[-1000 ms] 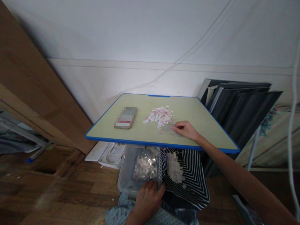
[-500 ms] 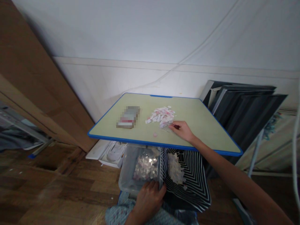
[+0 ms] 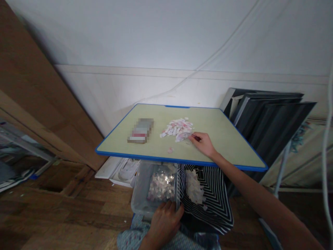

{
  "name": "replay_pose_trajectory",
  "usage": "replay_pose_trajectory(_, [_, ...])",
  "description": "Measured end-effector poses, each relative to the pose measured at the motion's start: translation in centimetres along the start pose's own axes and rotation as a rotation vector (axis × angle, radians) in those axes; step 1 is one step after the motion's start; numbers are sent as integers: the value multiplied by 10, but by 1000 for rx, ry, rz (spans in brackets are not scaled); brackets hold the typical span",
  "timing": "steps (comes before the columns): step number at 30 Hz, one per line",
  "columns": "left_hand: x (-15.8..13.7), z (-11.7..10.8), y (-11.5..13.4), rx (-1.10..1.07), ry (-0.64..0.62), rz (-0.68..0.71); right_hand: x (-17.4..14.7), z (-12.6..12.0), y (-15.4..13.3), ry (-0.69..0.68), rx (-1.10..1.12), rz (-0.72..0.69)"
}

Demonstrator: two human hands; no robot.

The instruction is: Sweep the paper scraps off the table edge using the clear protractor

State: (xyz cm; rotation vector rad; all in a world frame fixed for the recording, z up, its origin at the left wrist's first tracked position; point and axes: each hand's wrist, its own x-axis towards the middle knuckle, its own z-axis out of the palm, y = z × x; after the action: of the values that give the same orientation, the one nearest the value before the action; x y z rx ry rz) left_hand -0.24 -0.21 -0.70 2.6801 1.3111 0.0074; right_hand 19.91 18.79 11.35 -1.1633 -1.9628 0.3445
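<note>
My right hand [image 3: 204, 143] is closed in a pinch at the near right side of a pile of small white and pink paper-like pieces [image 3: 177, 126] on the table. Between its fingertips is a small clear plastic bag [image 3: 184, 136], lying against the pile. Below the table edge, my left hand [image 3: 165, 218] has its fingers curled over the near rim of a translucent plastic bin [image 3: 139, 198]. Inside that bin lie many small shiny packets [image 3: 161, 185]. One pinkish piece [image 3: 170, 150] lies apart, close to the table's front edge.
A blue-edged table [image 3: 223, 139] stands against the wall. On its left lies a blurred-out flat object [image 3: 141, 130]. A black-and-white striped container [image 3: 218, 205] with pale pieces [image 3: 194, 187] adjoins the bin. Dark panels [image 3: 267, 121] lean at right; a white box [image 3: 125, 173] sits left.
The clear bag at my right fingertips has lifted and tilted slightly against the pile. My left hand stays on the bin rim. The view has shifted a little.
</note>
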Motion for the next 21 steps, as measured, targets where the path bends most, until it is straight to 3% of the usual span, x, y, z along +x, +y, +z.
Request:
replay_pose_trajectory(9, [1, -7, 1, -25, -86, -26, 1, 2, -1, -71, -13, -20])
replay_pose_trajectory(21, [0, -5, 1, -28, -52, -21, -1, 0, 1, -67, -59, -9])
